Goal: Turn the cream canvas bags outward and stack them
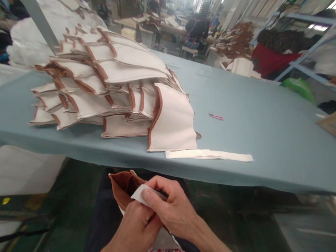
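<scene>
— That piece [124, 187] in the lap, is it leather?
— Looks like soft matt cloth, brown inside, cream outside. The pile [110, 84] is the same: cream cloth, smoother brown binding.
— And the table [263, 130]?
— Smooth, matt grey-blue covering. The pale strip [208, 155] could be paper or cloth; I can't tell.

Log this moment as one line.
left hand, right hand: grip fabric piece | table: fabric stack, pink tool, white strip
</scene>
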Action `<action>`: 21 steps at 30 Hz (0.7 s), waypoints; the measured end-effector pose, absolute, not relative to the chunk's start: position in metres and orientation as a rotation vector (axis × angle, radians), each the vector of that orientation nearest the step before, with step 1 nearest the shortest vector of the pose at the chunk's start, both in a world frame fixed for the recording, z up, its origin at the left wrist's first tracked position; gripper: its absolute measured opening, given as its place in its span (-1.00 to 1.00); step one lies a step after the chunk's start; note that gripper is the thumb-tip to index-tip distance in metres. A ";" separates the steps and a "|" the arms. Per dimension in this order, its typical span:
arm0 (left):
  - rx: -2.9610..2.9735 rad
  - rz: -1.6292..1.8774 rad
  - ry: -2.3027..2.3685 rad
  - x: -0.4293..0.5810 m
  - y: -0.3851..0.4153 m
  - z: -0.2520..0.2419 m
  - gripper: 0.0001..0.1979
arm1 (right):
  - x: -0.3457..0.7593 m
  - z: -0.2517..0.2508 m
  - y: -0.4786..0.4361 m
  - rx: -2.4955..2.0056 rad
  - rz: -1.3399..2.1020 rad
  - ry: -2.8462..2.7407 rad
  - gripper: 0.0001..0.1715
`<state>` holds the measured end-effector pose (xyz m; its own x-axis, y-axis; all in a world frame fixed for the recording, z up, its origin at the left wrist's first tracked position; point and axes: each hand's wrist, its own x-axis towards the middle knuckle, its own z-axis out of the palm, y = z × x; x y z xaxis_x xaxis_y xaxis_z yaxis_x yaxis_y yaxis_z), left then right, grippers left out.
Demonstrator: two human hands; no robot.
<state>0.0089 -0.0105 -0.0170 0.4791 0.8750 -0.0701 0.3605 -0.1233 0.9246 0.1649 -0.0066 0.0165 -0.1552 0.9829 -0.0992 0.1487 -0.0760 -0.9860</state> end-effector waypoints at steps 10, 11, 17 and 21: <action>1.316 0.695 1.051 -0.024 -0.041 -0.032 -0.61 | 0.148 -0.029 0.000 -1.187 1.491 -0.787 -0.31; 1.221 0.704 1.090 -0.026 -0.046 -0.036 -0.59 | 0.148 -0.042 0.000 -1.191 1.500 -0.711 -0.25; 0.877 0.732 1.427 -0.037 -0.066 -0.052 -0.53 | 0.136 -0.093 -0.022 -1.232 1.738 -0.669 -0.10; 0.852 0.633 1.422 -0.055 -0.075 -0.061 -0.48 | 0.126 -0.102 -0.042 -1.248 1.860 -0.695 -0.13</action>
